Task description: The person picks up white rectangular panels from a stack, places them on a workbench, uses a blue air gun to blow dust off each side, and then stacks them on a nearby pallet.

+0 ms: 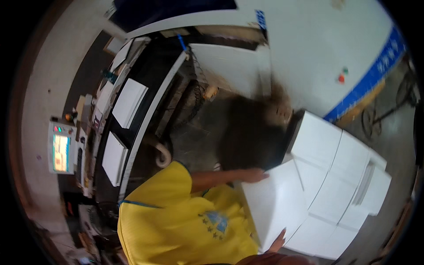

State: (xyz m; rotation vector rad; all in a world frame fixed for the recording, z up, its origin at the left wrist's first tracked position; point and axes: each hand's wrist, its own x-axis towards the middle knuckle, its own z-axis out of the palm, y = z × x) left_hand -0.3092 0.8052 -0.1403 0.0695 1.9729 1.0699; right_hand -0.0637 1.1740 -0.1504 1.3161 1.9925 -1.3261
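A white rectangular panel (277, 194) is held at the front of my body, slightly tilted. At its upper left corner, my left hand (254, 175) grips the edge, with the thumb side in sight. My right hand (278, 243) holds the lower edge, its fingertips on the panel and the rest partly cut off by the frame. Directly beside and partly under this panel lie stacks of similar white panels (329, 176). Whether the held panel rests on them, I cannot tell.
To the left runs a long machine with a dark bed (152, 75), carrying white panels (129, 104). A lit control screen (61, 152) stands beyond it. Ahead is a large white machine housing (304, 48) with a blue stripe; a pedestal fan (388, 106) stands at far right.
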